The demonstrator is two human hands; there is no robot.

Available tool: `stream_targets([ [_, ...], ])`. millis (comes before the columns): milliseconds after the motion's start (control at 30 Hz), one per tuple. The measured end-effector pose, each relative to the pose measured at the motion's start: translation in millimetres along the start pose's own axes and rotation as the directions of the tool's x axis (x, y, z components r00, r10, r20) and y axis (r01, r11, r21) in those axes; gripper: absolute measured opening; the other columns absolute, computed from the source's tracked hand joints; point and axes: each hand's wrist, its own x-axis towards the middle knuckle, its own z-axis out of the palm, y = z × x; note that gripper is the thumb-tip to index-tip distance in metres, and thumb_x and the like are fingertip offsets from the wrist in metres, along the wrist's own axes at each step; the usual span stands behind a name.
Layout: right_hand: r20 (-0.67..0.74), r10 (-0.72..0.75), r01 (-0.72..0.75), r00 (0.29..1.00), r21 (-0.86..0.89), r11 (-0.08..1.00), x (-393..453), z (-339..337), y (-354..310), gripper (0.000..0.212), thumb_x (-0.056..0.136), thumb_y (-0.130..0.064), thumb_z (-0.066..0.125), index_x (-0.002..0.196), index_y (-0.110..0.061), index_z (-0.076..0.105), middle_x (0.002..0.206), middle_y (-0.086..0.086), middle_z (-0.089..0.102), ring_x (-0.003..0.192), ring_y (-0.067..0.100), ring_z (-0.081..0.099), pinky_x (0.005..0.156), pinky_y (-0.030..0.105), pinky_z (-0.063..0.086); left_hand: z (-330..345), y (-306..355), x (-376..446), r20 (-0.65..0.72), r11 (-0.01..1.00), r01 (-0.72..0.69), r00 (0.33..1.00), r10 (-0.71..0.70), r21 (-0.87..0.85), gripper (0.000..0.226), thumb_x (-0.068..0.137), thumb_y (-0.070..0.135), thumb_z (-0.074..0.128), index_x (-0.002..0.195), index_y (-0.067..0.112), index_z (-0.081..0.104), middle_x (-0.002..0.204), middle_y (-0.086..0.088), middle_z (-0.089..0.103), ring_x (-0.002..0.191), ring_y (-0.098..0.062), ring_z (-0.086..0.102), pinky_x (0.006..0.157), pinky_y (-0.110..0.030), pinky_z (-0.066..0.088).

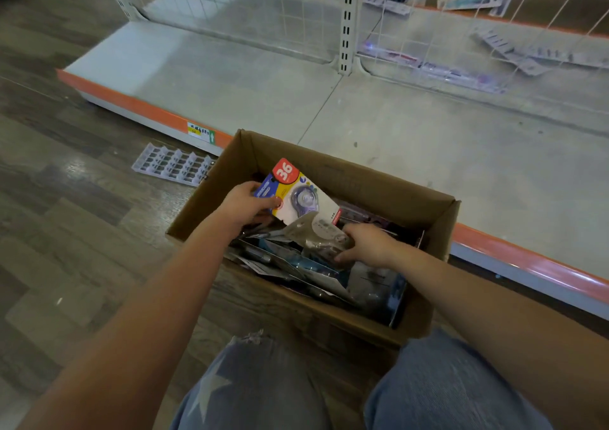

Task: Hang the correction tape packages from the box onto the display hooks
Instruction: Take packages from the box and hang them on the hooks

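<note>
While a person crouches over an open cardboard box (428, 218) on the wood floor, the left hand (244, 203) holds up one correction tape package (296, 192), its fingers curled round the card's edge. The right hand (365, 243) pinches a second, greyer package (316, 235) at the top of the jumbled heap (290, 264) inside; that makes two packages in hand, the rest too tangled to count. No display hooks appear on the wire grid (230, 4) behind the bare base shelf (247, 76). Judged from here, lifting both at once could snag neighbouring cards and spill them onto the floor.
</note>
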Motion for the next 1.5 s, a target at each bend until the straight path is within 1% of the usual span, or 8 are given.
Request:
stream_targets([
  [167, -0.017, -0.011, 0.011, 1.000, 0.018, 1.000, 3.8, 4.1, 5.3, 0.047, 0.088, -0.026, 0.065, 0.131, -0.015, 0.049, 0.129, 0.004, 0.057, 0.112, 0.018, 0.055, 0.089, 0.028, 0.044, 38.2, -1.5, -2.3, -0.043, 0.890, 0.121, 0.987, -0.155, -0.439, 0.020, 0.089, 0.005, 0.064, 0.107, 0.005, 0.057, 0.091, -0.010, 0.064, 0.068, -0.017, 0.061, 0.054, -0.024, 0.057],
  [267, -0.048, -0.020, 0.028, 0.999, 0.191, 0.981, -4.6, -7.7, 11.8, 0.049, 0.088, -0.020, 0.065, 0.133, -0.017, 0.048, 0.131, 0.003, 0.056, 0.115, 0.018, 0.055, 0.096, 0.032, 0.047, 49.7, -4.4, 1.2, -0.143, 0.879, 0.062, 0.979, -0.147, -0.473, 0.018, 0.086, 0.000, 0.066, 0.102, 0.004, 0.060, 0.105, -0.017, 0.065, 0.088, -0.031, 0.065, 0.080, -0.042, 0.056],
  [567, -0.051, 0.137, -0.065, 0.989, 0.686, 0.724, -62.6, -73.8, -14.5, 0.018, 0.086, -0.016, 0.066, 0.100, -0.026, 0.061, 0.109, -0.001, 0.069, 0.088, 0.005, 0.066, 0.073, 0.019, 0.052, 26.7, 58.6, -40.0, -0.167, 0.695, 0.004, 0.970, -0.177, -0.719, 0.010, 0.092, 0.012, 0.061, 0.102, 0.009, 0.061, 0.090, -0.007, 0.067, 0.077, -0.021, 0.064, 0.064, -0.030, 0.053],
  [767, -0.021, 0.191, -0.098, 0.981, 0.801, 0.591, -126.9, -145.7, -76.7, 0.042, 0.069, -0.033, 0.078, 0.106, -0.018, 0.066, 0.108, 0.007, 0.071, 0.105, 0.029, 0.064, 0.101, 0.050, 0.044, -21.6, 142.8, -96.1, -0.025, 0.806, -0.011, 1.000, -0.005, -0.591, 0.024, 0.089, 0.019, 0.064, 0.110, 0.009, 0.060, 0.099, -0.011, 0.067, 0.087, -0.027, 0.064, 0.069, -0.031, 0.056],
  [867, -0.014, 0.159, -0.076, 0.987, 0.831, 0.551, -174.7, -185.4, -110.8, 0.023, 0.084, -0.014, 0.068, 0.106, -0.015, 0.065, 0.112, 0.010, 0.069, 0.105, 0.028, 0.065, 0.098, 0.043, 0.048, -46.0, 192.1, -136.6, 0.081, 0.862, 0.036, 0.997, 0.006, -0.506, 0.030, 0.072, 0.025, 0.071, 0.099, 0.013, 0.067, 0.093, -0.008, 0.070, 0.087, -0.026, 0.065, 0.068, -0.032, 0.054],
  [967, -0.037, 0.146, -0.045, 0.989, 0.855, 0.516, -232.5, -222.7, -147.9, 0.031, 0.086, -0.013, 0.066, 0.114, -0.020, 0.057, 0.113, 0.005, 0.069, 0.102, 0.021, 0.066, 0.085, 0.031, 0.054, -62.9, 241.1, -185.2, 0.138, 0.877, 0.027, 0.989, 0.045, -0.479, 0.012, 0.089, 0.007, 0.061, 0.096, 0.016, 0.066, 0.080, 0.002, 0.074, 0.076, -0.016, 0.069, 0.059, -0.027, 0.054],
  [1100, -0.094, 0.209, -0.017, 0.973, 0.881, 0.472, -309.6, -256.9, -182.6, 0.038, 0.085, -0.020, 0.069, 0.119, -0.027, 0.053, 0.115, -0.001, 0.068, 0.106, 0.021, 0.065, 0.098, 0.044, 0.048, -76.0, 294.6, -259.2, 0.228, 0.898, 0.021, 0.970, 0.088, -0.439, 0.020, 0.093, 0.000, 0.050, 0.094, 0.015, 0.063, 0.074, 0.003, 0.074, 0.067, -0.011, 0.071, 0.057, -0.025, 0.054],
  [1500, -0.262, 0.413, 0.193, 0.872, 0.960, 0.201, -499.2, -282.2, -238.3, 0.021, 0.091, -0.017, 0.057, 0.110, -0.009, 0.057, 0.100, 0.009, 0.074, 0.094, 0.025, 0.069, 0.094, 0.043, 0.051, -84.3, 396.9, -417.8, 0.342, 0.928, 0.008, 0.931, 0.130, -0.374, 0.016, 0.092, 0.006, 0.055, 0.100, -0.001, 0.066, 0.098, -0.023, 0.071, 0.079, -0.032, 0.070, 0.068, -0.036, 0.057],
])
